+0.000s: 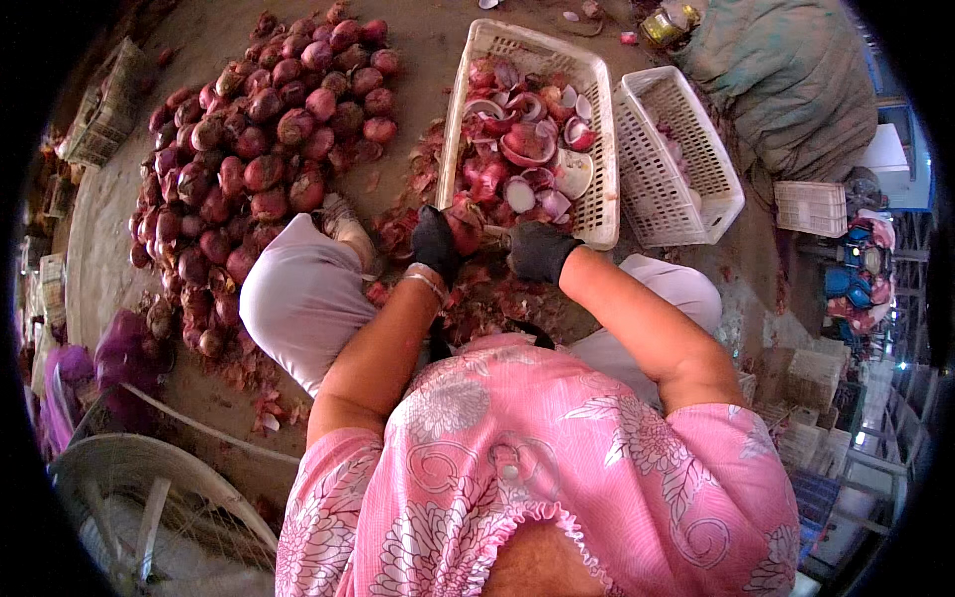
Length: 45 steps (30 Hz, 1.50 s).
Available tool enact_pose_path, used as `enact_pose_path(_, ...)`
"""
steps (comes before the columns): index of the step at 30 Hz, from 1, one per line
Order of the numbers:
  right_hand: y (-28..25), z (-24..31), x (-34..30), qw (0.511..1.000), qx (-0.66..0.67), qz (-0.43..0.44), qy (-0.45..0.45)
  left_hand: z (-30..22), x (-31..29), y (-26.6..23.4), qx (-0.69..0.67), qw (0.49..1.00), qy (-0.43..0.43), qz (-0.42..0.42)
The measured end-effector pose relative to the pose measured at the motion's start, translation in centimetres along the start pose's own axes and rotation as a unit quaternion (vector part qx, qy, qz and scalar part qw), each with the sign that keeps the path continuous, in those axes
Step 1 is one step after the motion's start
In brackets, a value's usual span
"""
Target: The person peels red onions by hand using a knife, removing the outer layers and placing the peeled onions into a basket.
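Note:
In a black glove, my left hand is closed round a red onion just over the near end of a white crate. My right hand, gloved too, is closed to the right of it. From its fingers a short, pale, narrow piece, apparently a small knife, points at the onion; most of it is hidden. The white slotted crate in front of me holds red onion pieces, skins and cut halves. Dry onion skins lie on the ground beneath my hands.
A big heap of whole red onions covers the ground at left. Right of the first crate a second white crate stands tilted, with a little inside. Beyond it lies a bulky green-grey cloth bundle. A spoked wheel is at lower left.

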State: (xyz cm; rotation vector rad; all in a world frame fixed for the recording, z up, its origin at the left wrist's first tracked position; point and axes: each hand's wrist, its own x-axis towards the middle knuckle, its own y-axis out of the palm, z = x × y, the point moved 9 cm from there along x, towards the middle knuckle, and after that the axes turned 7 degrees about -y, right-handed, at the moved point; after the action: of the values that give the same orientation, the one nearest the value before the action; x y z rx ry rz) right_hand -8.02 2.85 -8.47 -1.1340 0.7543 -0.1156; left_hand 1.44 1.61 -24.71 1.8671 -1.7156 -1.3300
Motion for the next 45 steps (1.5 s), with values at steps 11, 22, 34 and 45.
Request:
enact_pose_path(11,5.5,0.2,5.5,0.998,0.007,-0.066,0.015,2.1,3.9,-8.8,0.175,0.973,0.130,-0.071)
enact_pose_path(22,-0.3,-0.9,-2.1,0.970,0.083,-0.219,0.072,-5.0,-7.0,7.7,0.072,0.990,-0.090,0.084)
enact_pose_path(34,-6.8,-8.3,-13.2,0.815,0.524,-0.228,0.094,-15.2,-8.4,21.0,-0.013,0.988,-0.047,0.146)
enact_pose_path(45,-8.4,-11.3,-9.8,0.932,0.191,-0.302,-0.062,-21.1,-2.3,22.0,0.025,0.991,0.023,0.130)
